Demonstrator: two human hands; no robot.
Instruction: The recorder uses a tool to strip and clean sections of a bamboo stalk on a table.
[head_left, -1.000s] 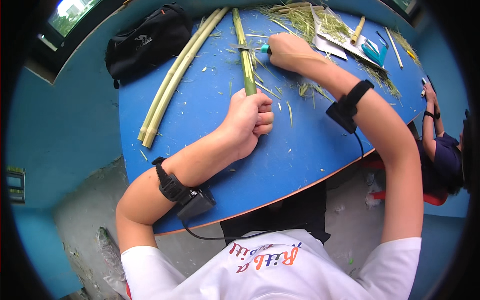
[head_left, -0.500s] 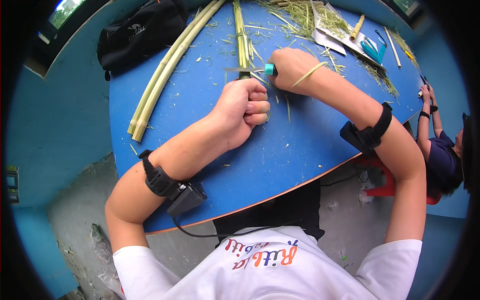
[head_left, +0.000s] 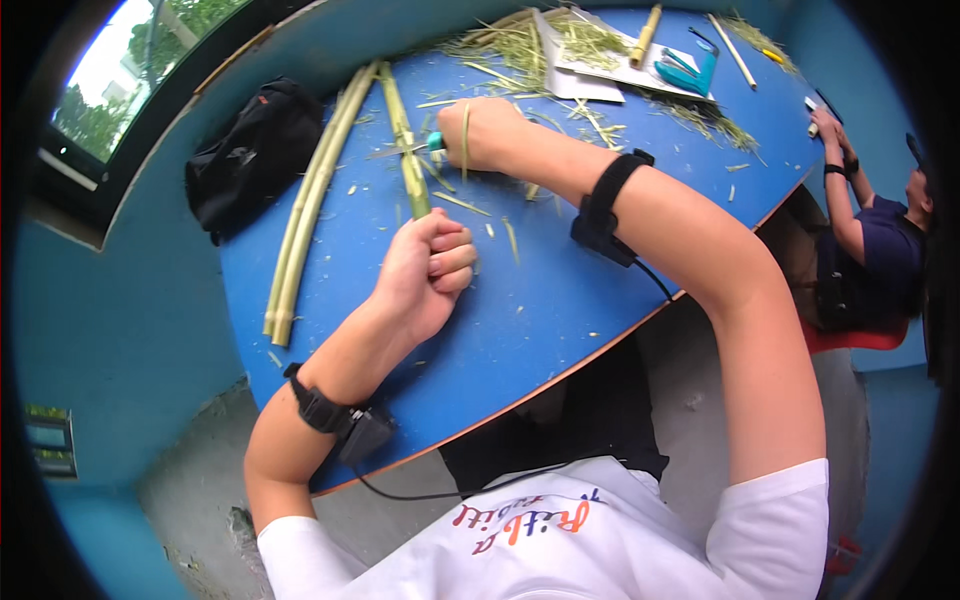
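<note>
Over the blue tabletop (head_left: 560, 260), my left grip (head_left: 428, 268) clenches a slim green stalk (head_left: 398, 122), seemingly light, stiff, best held near its end; right grip (head_left: 484, 135) clasps a teal-handled knife (head_left: 435, 142).

A blue table (head_left: 520, 320) stands by blue walls (head_left: 110, 330) on grey floor (head_left: 695, 410); a dark-framed window (head_left: 135, 105) shows bright daylight and green trees (head_left: 92, 130).

Bright, w/ overexp. window (head_left: 132, 84) (dk fisheye edges)

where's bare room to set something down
Mostly bare, bar small scraps: the table's near stretch between the left hand and right forearm. Crowded: the far side, with shavings, white sheets and a teal tool.
</note>
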